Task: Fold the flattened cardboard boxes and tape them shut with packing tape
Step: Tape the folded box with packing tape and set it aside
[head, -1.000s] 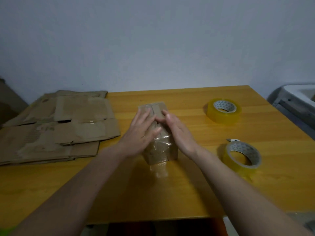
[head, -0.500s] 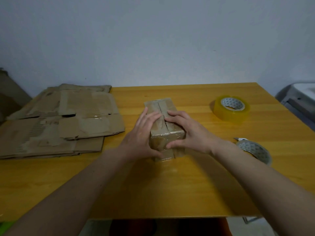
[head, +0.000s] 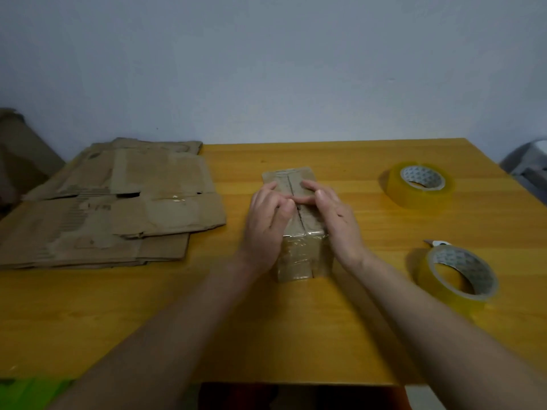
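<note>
Resting on: a yellow wooden bench (head: 296,335), seen from the head view, with a pale wall behind it.
Small cardboard box (head: 299,229): stands in the middle of the bench between the two hands, its long side running away from the person; its top flaps meet in a seam down the middle, and clear tape shines over its near end.
Left hand (head: 268,220): lies on the left top flap of the box, fingers bent and bunched, their tips at the centre seam; whether they pinch anything there cannot be told.
Right hand (head: 336,220): lies over the right top flap and right edge of the box, fingers bent inward, tips meeting the left hand's fingertips at the seam; a grip on anything cannot be made out.
Flattened cardboard boxes (head: 118,208): a loose stack lying flat, well to the left of the left hand.
Far tape roll (head: 420,184): yellowish packing tape, lying flat, to the right of the right hand and beyond it.
Near tape roll (head: 457,276): tilted on the bench, right of the right forearm, with a small white tab at its far edge.
</note>
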A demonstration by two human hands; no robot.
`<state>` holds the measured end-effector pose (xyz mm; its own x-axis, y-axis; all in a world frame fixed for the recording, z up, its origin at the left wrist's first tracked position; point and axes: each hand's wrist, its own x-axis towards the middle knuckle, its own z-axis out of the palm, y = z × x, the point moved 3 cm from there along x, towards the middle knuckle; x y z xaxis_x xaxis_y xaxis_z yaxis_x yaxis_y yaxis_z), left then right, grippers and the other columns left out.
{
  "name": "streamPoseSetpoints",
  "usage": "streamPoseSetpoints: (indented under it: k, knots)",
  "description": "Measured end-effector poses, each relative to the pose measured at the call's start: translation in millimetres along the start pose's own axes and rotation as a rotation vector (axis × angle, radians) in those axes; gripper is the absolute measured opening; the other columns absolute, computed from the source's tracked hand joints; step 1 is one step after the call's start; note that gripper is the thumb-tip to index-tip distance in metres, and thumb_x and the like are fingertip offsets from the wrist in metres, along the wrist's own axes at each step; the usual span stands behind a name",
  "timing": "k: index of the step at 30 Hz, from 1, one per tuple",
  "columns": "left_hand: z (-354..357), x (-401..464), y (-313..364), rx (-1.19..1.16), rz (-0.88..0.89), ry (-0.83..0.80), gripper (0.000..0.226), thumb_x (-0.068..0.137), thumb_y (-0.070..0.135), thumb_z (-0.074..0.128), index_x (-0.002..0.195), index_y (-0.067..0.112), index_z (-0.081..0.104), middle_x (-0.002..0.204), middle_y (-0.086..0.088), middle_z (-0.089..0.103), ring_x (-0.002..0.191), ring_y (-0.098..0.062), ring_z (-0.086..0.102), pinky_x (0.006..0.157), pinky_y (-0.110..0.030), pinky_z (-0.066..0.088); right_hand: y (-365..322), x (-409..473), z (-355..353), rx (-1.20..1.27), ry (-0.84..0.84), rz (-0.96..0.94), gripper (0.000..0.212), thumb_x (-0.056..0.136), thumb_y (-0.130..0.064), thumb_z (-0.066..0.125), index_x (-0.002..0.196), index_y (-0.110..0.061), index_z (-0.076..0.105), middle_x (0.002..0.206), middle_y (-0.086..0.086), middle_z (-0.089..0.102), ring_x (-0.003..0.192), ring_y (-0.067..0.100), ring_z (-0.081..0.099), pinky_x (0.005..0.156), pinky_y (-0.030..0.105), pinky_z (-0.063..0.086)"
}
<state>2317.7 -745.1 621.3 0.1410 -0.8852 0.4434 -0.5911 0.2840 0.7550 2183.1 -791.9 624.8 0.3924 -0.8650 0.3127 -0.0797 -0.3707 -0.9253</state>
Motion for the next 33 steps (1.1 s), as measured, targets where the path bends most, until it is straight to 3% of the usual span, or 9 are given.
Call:
streamPoseSetpoints:
  k: [4, 8, 10, 15, 19, 23, 26, 28, 33]
  knots:
    - [18, -7, -9, -0.127, 0.080, 0.284, 0.046, 0.097, 0.024, 0.025, 0.085, 0.002, 0.063, 0.109, 0.002, 0.061, 0.132, -0.002, 0.037, 0.114, -0.043, 0.029, 12, -1, 6, 0.089, 0.111, -0.060, 0.043, 0.094, -0.041, 0.039, 0.096, -0.014, 0.072, 0.131, 0.002, 0.056, 0.122, 0.002, 0.049, 0.103, 0.019, 0.037]
    - [24, -10, -11, -0.121, 0.208, 0.387, 0.041, 0.095, 0.024, 0.037, 0.086, -0.006, 0.063, 0.110, -0.006, 0.061, 0.133, -0.026, 0.042, 0.111, -0.053, 0.032, 19, -1, 7, -0.032, 0.146, -0.199, 0.041, 0.091, -0.039, 0.046, 0.099, -0.006, 0.071, 0.128, 0.007, 0.058, 0.124, 0.011, 0.050, 0.105, 0.027, 0.039]
    - [26, -11, -14, -0.108, 0.293, 0.404, 0.043, 0.096, 0.031, 0.047, 0.088, -0.009, 0.061, 0.111, -0.009, 0.060, 0.133, -0.023, 0.043, 0.107, -0.060, 0.034, 22, -3, 5, -0.088, 0.132, -0.278, 0.041, 0.089, -0.039, 0.053, 0.103, -0.003, 0.068, 0.128, 0.009, 0.058, 0.126, 0.018, 0.049, 0.107, 0.040, 0.039]
    - [22, -16, -25, -0.041, 0.324, 0.250, 0.056, 0.088, 0.058, 0.055, 0.111, 0.006, 0.050, 0.127, -0.013, 0.054, 0.140, -0.032, 0.034, 0.112, -0.056, 0.030, 18, -4, -8, -0.307, -0.045, -0.328, 0.064, 0.085, -0.061, 0.051, 0.124, -0.010, 0.060, 0.140, 0.003, 0.049, 0.134, 0.017, 0.041, 0.111, 0.041, 0.036]
    - [4, -18, -29, 0.219, 0.370, -0.023, 0.089, 0.076, 0.069, 0.061, 0.137, 0.011, 0.033, 0.148, -0.016, 0.037, 0.147, -0.031, 0.020, 0.114, -0.059, 0.027, 12, -8, -24, -0.525, -0.230, -0.264, 0.078, 0.080, -0.061, 0.059, 0.145, -0.025, 0.036, 0.156, -0.008, 0.023, 0.142, 0.006, 0.024, 0.115, 0.033, 0.029]
    - [-19, -21, -4, 0.154, 0.031, -0.226, 0.118, 0.059, 0.089, 0.053, 0.152, 0.029, 0.011, 0.161, 0.008, 0.011, 0.148, -0.013, 0.012, 0.117, -0.051, 0.025, 3, -28, -28, -0.503, -0.245, -0.193, 0.078, 0.080, -0.059, 0.061, 0.147, -0.030, 0.034, 0.159, -0.011, 0.013, 0.144, 0.002, 0.016, 0.116, 0.029, 0.024]
    - [-22, -22, 25, -0.134, -0.342, 0.079, 0.103, 0.071, 0.073, 0.059, 0.153, 0.026, 0.017, 0.158, 0.004, 0.025, 0.140, -0.016, 0.031, 0.111, -0.044, 0.036, -11, -39, -27, -0.316, -0.040, -0.165, 0.059, 0.088, -0.056, 0.048, 0.134, -0.019, 0.053, 0.150, -0.006, 0.035, 0.137, 0.002, 0.032, 0.113, 0.033, 0.033]
    - [-11, -19, 32, -0.089, -0.492, 0.135, 0.090, 0.083, 0.055, 0.064, 0.153, 0.022, 0.019, 0.153, -0.002, 0.034, 0.135, -0.020, 0.039, 0.108, -0.044, 0.041, -23, -38, -23, -0.237, 0.080, -0.181, 0.051, 0.095, -0.046, 0.036, 0.121, -0.012, 0.064, 0.138, -0.003, 0.051, 0.128, 0.005, 0.046, 0.107, 0.039, 0.040]
    - [11, -19, 24, -0.260, -0.545, 0.019, 0.060, 0.084, 0.040, 0.071, 0.137, 0.028, 0.047, 0.110, 0.009, 0.063, 0.097, -0.010, 0.061, 0.080, -0.029, 0.053, -35, -24, -12, -0.414, -0.188, -0.066, 0.046, 0.102, -0.040, 0.029, 0.120, -0.018, 0.066, 0.123, -0.001, 0.064, 0.117, 0.012, 0.054, 0.102, 0.035, 0.041]
